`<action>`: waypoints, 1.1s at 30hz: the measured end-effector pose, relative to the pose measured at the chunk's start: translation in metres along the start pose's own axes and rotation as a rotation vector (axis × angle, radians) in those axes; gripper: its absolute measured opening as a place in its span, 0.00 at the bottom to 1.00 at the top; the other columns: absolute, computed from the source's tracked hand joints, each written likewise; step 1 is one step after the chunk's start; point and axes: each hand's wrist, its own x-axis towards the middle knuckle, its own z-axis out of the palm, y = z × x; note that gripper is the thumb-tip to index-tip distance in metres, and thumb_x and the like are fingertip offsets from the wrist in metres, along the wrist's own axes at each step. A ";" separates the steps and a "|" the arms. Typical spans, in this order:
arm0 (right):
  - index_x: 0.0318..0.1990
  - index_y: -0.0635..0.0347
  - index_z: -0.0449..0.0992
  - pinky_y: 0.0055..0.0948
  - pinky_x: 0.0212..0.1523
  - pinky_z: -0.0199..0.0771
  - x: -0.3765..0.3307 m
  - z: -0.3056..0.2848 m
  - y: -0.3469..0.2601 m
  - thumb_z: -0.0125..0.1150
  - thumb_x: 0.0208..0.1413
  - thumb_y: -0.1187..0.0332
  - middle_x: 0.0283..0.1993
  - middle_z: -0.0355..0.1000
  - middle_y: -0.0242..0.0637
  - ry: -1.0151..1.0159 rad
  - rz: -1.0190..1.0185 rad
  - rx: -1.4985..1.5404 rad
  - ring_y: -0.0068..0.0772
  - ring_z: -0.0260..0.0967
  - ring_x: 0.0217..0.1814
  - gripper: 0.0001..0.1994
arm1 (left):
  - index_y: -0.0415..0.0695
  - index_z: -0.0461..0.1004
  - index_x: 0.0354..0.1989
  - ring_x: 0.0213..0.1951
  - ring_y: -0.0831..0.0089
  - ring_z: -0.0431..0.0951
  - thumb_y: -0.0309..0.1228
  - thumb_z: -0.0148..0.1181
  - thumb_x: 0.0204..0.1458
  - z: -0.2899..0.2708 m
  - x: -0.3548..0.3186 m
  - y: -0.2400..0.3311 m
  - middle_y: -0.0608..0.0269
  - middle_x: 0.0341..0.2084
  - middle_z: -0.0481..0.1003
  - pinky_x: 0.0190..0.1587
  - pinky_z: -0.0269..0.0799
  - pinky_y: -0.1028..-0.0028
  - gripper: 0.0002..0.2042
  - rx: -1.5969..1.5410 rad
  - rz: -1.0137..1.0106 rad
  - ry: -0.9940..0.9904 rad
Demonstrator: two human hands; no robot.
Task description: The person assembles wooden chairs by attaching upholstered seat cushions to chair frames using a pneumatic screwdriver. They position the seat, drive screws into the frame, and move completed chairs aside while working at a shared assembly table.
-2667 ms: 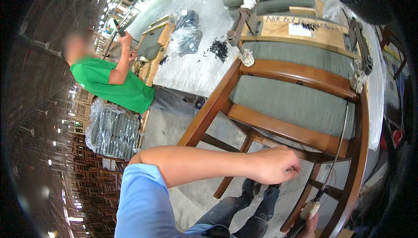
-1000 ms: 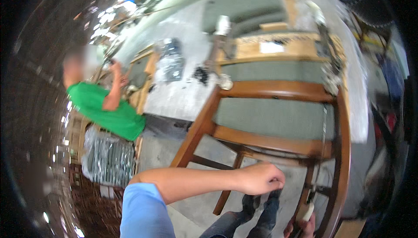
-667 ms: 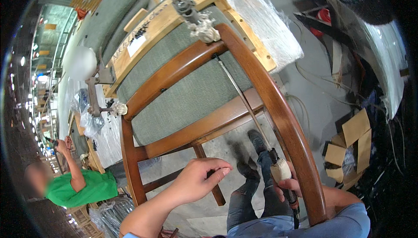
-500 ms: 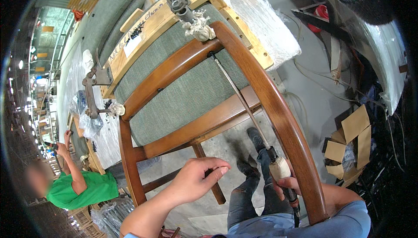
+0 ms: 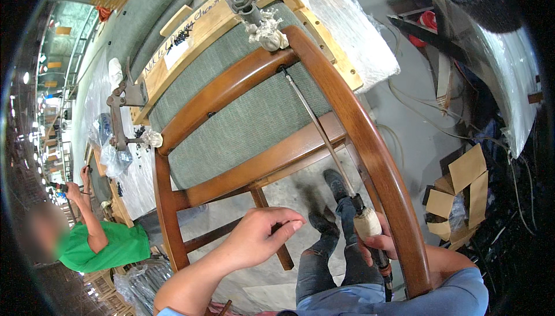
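A brown wooden chair frame point(image 5: 361, 134) lies tipped over in front of me, against a grey-green upholstered panel point(image 5: 254, 128). My right hand point(image 5: 378, 245) grips a long-shafted power screwdriver point(image 5: 366, 223) with a white-wrapped body, inside the chair's right side piece. The driver's tip meets a dark hole in the curved rail point(image 5: 231, 93), close to the upper corner. My left hand point(image 5: 263, 232) hovers below the lower rail, fingers curled and thumb against the forefinger. Whatever it may hold is hidden.
Metal toggle clamps point(image 5: 240, 4) with white-wrapped pads press the frame to a wooden jig point(image 5: 202, 18). Black screws point(image 5: 182, 35) lie on the jig. An opened cardboard box point(image 5: 459, 191) and cables stand right. A person in green point(image 5: 107, 246) works at left.
The view has shifted slightly, so the chair and co-worker sit a little further left. My right hand keeps the screwdriver in the same hole; my left hand holds its pose.
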 end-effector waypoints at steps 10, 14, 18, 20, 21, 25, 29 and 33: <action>0.38 0.63 0.72 0.28 0.25 0.71 0.003 -0.003 -0.002 0.62 0.60 0.60 0.26 0.72 0.39 0.003 -0.011 0.022 0.30 0.71 0.24 0.14 | 0.40 0.80 0.45 0.42 0.61 0.82 0.34 0.58 0.62 -0.004 0.000 0.005 0.52 0.38 0.82 0.47 0.75 0.67 0.11 0.033 -0.095 -0.049; 0.45 0.62 0.63 0.28 0.22 0.70 0.008 0.002 -0.005 0.60 0.55 0.59 0.25 0.70 0.40 0.003 -0.011 -0.036 0.31 0.71 0.22 0.18 | 0.40 0.80 0.45 0.42 0.61 0.82 0.34 0.58 0.62 -0.003 0.000 0.005 0.51 0.38 0.82 0.46 0.75 0.67 0.11 0.035 -0.087 -0.054; 0.44 0.62 0.63 0.29 0.22 0.69 0.009 0.010 -0.013 0.59 0.56 0.57 0.23 0.70 0.39 0.059 -0.058 -0.137 0.31 0.71 0.21 0.19 | 0.40 0.80 0.45 0.40 0.63 0.82 0.33 0.58 0.62 -0.004 0.000 0.007 0.52 0.37 0.82 0.46 0.75 0.67 0.11 0.028 -0.094 -0.056; 0.45 0.61 0.63 0.28 0.22 0.69 0.010 0.013 -0.020 0.59 0.56 0.57 0.24 0.70 0.39 0.061 -0.049 -0.143 0.30 0.71 0.22 0.19 | 0.40 0.80 0.46 0.39 0.66 0.81 0.32 0.57 0.62 -0.004 -0.001 0.008 0.54 0.36 0.81 0.45 0.75 0.68 0.10 0.005 -0.093 -0.032; 0.45 0.61 0.63 0.28 0.22 0.69 0.011 0.013 -0.022 0.59 0.56 0.57 0.24 0.70 0.39 0.058 -0.043 -0.145 0.30 0.71 0.22 0.19 | 0.40 0.79 0.46 0.39 0.68 0.81 0.31 0.57 0.62 -0.003 -0.002 0.007 0.55 0.35 0.81 0.44 0.74 0.69 0.10 -0.013 -0.087 -0.008; 0.46 0.61 0.63 0.27 0.22 0.69 0.011 0.010 -0.020 0.59 0.55 0.58 0.24 0.70 0.39 0.030 -0.028 -0.102 0.30 0.71 0.22 0.19 | 0.37 0.76 0.48 0.38 0.73 0.79 0.24 0.52 0.62 -0.003 -0.001 0.009 0.59 0.35 0.78 0.42 0.74 0.71 0.10 -0.296 -0.294 -0.050; 0.47 0.60 0.63 0.27 0.23 0.69 0.008 0.010 -0.013 0.59 0.55 0.57 0.24 0.70 0.39 0.026 -0.002 -0.011 0.30 0.71 0.22 0.20 | 0.35 0.71 0.50 0.37 0.72 0.79 0.19 0.44 0.62 0.003 -0.003 -0.002 0.59 0.38 0.76 0.41 0.76 0.72 0.11 -0.513 -0.255 -0.030; 0.47 0.61 0.63 0.28 0.23 0.70 0.009 0.013 -0.027 0.59 0.55 0.58 0.24 0.71 0.40 0.030 -0.040 -0.103 0.30 0.71 0.22 0.20 | 0.34 0.68 0.52 0.38 0.69 0.80 0.18 0.42 0.63 0.001 -0.001 -0.002 0.56 0.41 0.76 0.42 0.77 0.70 0.12 -0.562 -0.225 -0.028</action>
